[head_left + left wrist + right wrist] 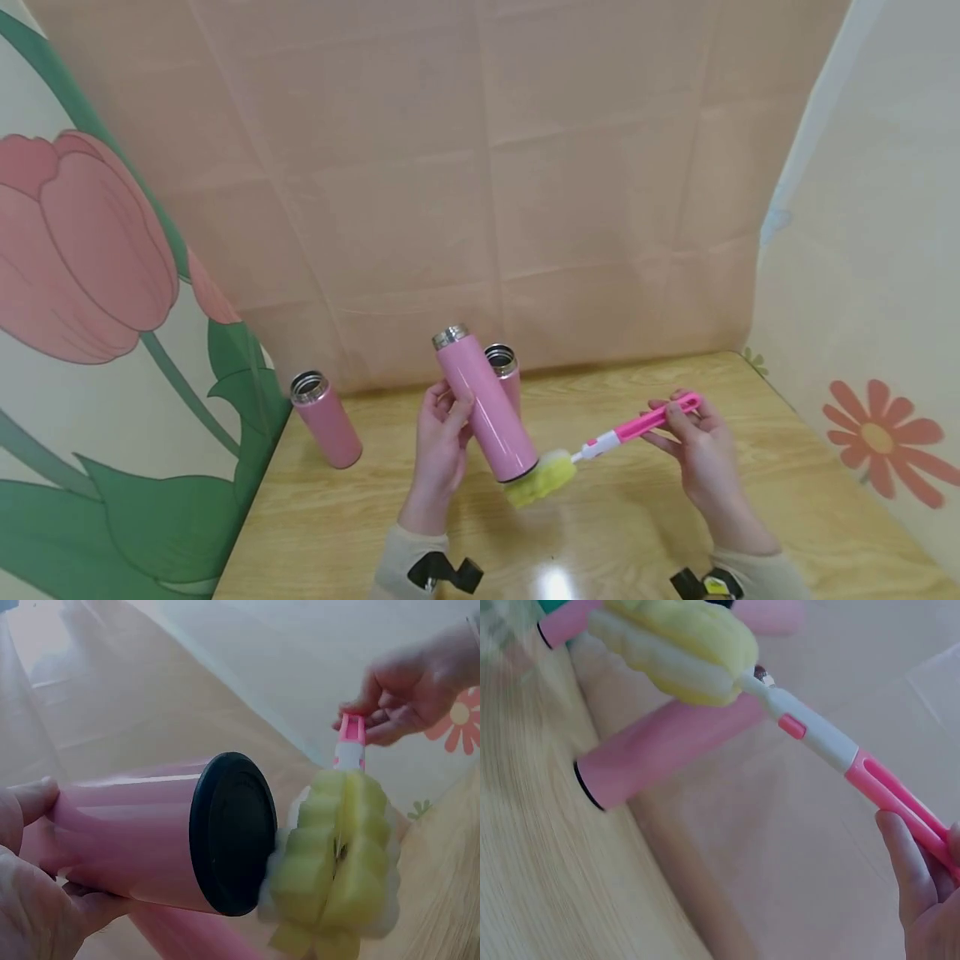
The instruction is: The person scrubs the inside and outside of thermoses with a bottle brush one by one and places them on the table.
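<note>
In the head view my left hand grips a pink metal bottle, lifted and tilted with its open steel mouth up and to the left. Its black base faces the brush in the left wrist view. My right hand holds a bottle brush by its pink handle. The brush's yellow and white sponge head is right at the bottle's base; whether they touch I cannot tell. Behind the held bottle stands another pink bottle, partly hidden, its mouth uncovered.
A third pink bottle stands uncapped at the left of the wooden table. A tan sheet hangs along the table's back edge. Walls with a painted tulip and a red flower flank it.
</note>
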Demonstrator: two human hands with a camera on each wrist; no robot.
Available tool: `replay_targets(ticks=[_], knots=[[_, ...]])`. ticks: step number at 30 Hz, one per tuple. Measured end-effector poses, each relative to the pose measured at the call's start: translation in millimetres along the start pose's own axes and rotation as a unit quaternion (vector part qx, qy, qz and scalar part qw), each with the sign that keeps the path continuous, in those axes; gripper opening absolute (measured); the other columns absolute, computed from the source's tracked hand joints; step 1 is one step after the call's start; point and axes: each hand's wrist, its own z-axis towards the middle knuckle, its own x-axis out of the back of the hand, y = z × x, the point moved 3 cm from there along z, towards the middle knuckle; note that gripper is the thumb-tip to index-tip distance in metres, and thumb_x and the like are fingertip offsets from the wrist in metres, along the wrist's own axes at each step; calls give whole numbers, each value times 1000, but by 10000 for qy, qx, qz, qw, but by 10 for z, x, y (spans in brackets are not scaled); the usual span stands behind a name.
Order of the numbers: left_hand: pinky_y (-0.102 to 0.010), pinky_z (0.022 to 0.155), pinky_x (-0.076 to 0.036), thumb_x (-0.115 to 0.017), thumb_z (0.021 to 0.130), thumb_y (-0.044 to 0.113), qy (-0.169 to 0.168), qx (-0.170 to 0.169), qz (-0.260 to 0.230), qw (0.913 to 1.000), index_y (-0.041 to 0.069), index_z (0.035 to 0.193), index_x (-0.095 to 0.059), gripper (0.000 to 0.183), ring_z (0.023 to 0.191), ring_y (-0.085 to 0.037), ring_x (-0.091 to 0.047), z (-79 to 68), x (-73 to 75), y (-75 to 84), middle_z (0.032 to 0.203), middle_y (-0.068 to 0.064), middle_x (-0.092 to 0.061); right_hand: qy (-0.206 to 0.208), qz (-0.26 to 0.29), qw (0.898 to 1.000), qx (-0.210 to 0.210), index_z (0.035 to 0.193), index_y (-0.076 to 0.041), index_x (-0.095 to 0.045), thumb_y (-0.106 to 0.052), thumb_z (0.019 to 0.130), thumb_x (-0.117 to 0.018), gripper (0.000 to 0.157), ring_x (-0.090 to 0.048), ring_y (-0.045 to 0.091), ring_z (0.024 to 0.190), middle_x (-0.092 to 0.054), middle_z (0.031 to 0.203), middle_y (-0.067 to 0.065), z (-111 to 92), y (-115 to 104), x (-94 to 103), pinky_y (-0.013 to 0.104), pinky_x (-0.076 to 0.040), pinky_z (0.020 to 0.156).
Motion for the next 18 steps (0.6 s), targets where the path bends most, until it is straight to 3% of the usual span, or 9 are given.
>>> replay_targets(ticks=[7, 12, 15, 18], knots=[[-47, 106, -55, -74, 101, 8, -363, -72, 466, 9982, 2, 145, -41, 55, 132, -36, -59, -21, 73, 27, 151, -20, -52, 79, 455, 9986, 266, 107, -4, -64, -1, 111, -51, 14, -78, 19, 91, -80, 103, 8, 86, -135, 294, 38, -65, 77], [-43, 105, -56, -82, 94, 3, -705, -220, 835, 9938, 3, 146, -41, 66, 130, -34, -61, -67, 144, -53, 147, -18, -56, 315, 953, 9948, 140, 106, -4, -63, -3, 112, -52, 12, -78, 21, 92, -79, 105, 9, 99, -229, 571, 39, -65, 78], [-40, 102, -57, -82, 89, -4, -955, -366, 826, 9913, 3, 147, -38, 73, 125, -31, -64, -110, 164, -148, 143, -17, -58, 577, 1505, 9869, 75, 106, -3, -62, -4, 111, -52, 11, -78, 25, 92, -78, 104, 12, 98, -273, 746, 42, -65, 79], [-39, 101, -57, -84, 88, -4, -1204, -364, 895, 9880, 3, 146, -38, 74, 125, -30, -64, -168, 153, -244, 143, -16, -58, 844, 2226, 9713, 24, 105, -1, -61, -2, 112, -51, 12, -78, 29, 92, -76, 103, 16, 86, -318, 900, 46, -65, 82]])
